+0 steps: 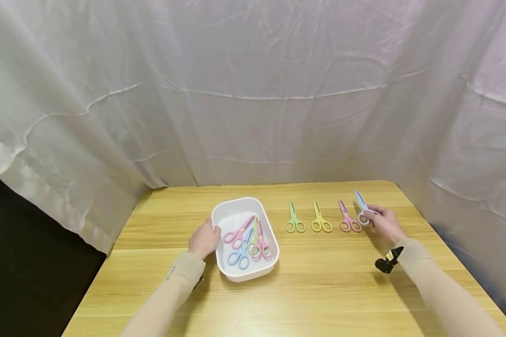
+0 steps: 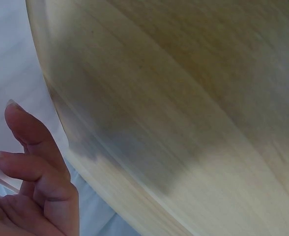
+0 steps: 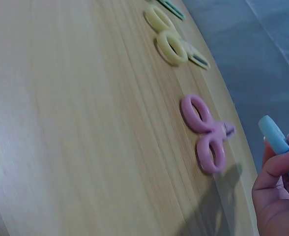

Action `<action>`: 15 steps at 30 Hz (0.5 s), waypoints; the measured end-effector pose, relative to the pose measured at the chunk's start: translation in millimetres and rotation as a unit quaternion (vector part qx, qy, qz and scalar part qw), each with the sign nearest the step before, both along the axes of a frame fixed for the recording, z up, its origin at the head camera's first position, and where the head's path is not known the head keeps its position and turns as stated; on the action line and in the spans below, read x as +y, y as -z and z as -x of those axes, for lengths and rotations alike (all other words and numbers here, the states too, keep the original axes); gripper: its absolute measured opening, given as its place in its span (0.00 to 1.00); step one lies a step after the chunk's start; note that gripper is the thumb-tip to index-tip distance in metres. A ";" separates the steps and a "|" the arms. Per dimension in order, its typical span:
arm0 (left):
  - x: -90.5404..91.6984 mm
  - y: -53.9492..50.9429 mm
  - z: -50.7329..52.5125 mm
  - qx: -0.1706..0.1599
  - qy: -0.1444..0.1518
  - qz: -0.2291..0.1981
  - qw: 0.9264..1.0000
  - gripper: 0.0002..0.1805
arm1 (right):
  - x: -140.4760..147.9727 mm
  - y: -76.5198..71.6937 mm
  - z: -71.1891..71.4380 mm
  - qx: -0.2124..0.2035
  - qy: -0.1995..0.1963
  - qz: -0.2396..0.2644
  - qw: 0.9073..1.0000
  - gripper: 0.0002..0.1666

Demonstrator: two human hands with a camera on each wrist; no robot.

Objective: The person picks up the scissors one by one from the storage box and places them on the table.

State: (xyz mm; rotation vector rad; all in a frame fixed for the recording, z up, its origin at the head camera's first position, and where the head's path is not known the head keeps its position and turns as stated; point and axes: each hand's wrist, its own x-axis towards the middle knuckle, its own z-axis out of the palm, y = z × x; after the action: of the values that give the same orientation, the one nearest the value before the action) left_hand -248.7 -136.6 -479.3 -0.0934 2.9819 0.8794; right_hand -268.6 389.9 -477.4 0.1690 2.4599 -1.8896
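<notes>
Blue scissors (image 1: 361,201) are pinched by their handle loops in my right hand (image 1: 387,223), at the right end of a row of scissors. In the right wrist view, thumb and fingers of that hand (image 3: 277,191) hold the blue handle (image 3: 274,135). My left hand (image 1: 204,239) grips the left rim of a white tray (image 1: 233,209), fingers partly hidden by it. Inside the tray lie pink scissors (image 1: 237,234), blue scissors (image 1: 241,252), green scissors and a second pink pair (image 1: 261,245), partly overlapping. The left wrist view has curled fingers of the left hand (image 2: 41,182).
Left of the held pair, green scissors (image 1: 293,220), yellow scissors (image 1: 319,219) and pink scissors (image 1: 347,219) lie side by side, blades away from me. The wooden table (image 1: 320,290) has a pale curtain (image 1: 253,135) behind it and on both sides.
</notes>
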 end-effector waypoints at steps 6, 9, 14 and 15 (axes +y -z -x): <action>0.1 0.2 0.3 -0.001 0.000 -0.001 1.000 0.30 | 11.2 -0.3 -2.9 -0.001 0.033 -0.018 0.999 0.37; -0.1 0.1 0.2 -0.002 0.001 -0.003 1.000 0.31 | 15.0 1.7 -3.4 0.003 0.047 -0.020 0.999 0.36; 0.5 1.6 -0.2 -0.004 -0.002 -0.006 1.000 0.31 | 19.0 9.4 -2.2 0.007 0.071 -0.017 0.997 0.34; 0.7 1.9 -0.4 -0.003 -0.002 -0.006 1.000 0.31 | 19.6 11.0 -2.1 0.004 0.075 -0.014 0.997 0.34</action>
State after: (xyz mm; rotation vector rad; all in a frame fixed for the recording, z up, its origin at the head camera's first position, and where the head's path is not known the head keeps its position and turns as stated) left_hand -248.3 -136.0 -481.1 -0.1007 2.9710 0.8961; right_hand -266.5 409.5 -488.5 0.3584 2.5459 -1.9145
